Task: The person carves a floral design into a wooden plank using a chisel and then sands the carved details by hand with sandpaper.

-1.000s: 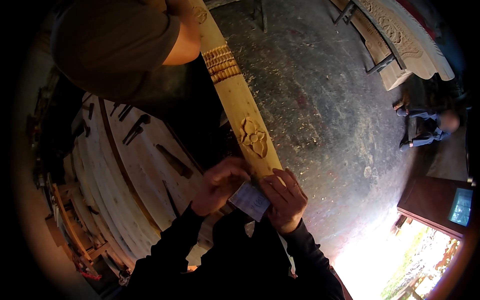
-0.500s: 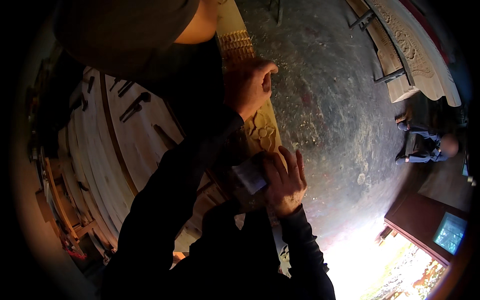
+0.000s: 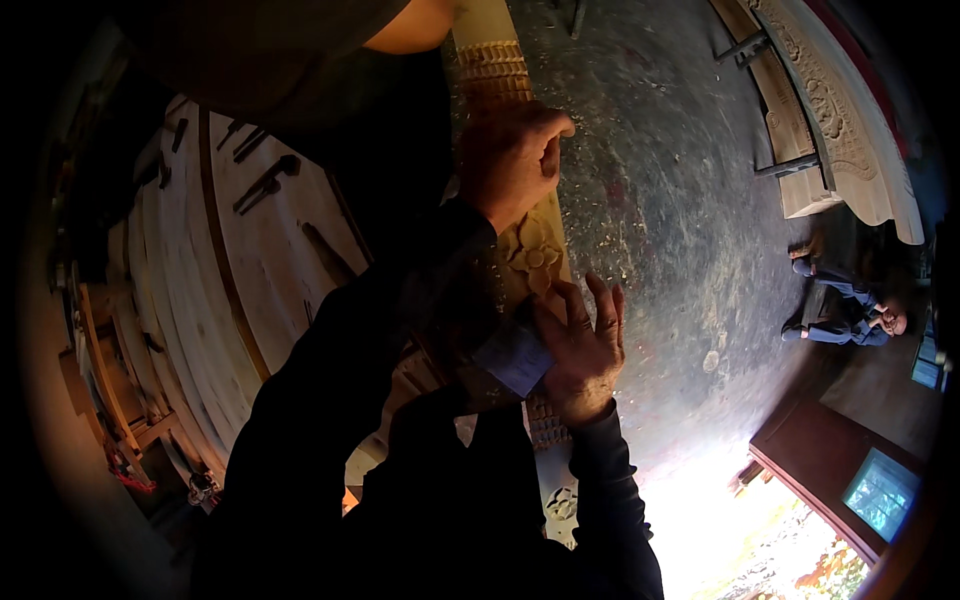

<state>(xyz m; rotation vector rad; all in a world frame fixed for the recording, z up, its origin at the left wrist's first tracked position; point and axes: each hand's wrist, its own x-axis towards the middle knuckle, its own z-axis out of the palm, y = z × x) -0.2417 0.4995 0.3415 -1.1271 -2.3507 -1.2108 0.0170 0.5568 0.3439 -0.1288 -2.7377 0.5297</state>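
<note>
A long, narrow pale wooden board (image 3: pixel 492 25) with carved bands and a flower relief (image 3: pixel 535 255) runs away from me. Over its far part lies my left hand (image 3: pixel 515 160), its fingers curled closed; whatever may be inside them is hidden. Nearer to me, my right hand (image 3: pixel 580 355) is on the board, fingers apart and bent, their tips beside the near petals. A bluish-grey flat piece (image 3: pixel 515 360), like paper or cloth, sits by the thumb side of that hand. I cannot tell whether the hand grips it.
To the left, dark hand tools (image 3: pixel 268 185) lie on pale planks (image 3: pixel 240 290). Dark clothing and bare skin (image 3: pixel 412 27) fill the upper left. A person (image 3: pixel 850 310) sits at the far right, below a carved panel (image 3: pixel 825 110). Shavings dot the grey floor (image 3: pixel 690 200).
The view has shifted slightly. My left hand is a little farther along the board, and my right fingers are closer to the flower. More carving shows near my right wrist.
</note>
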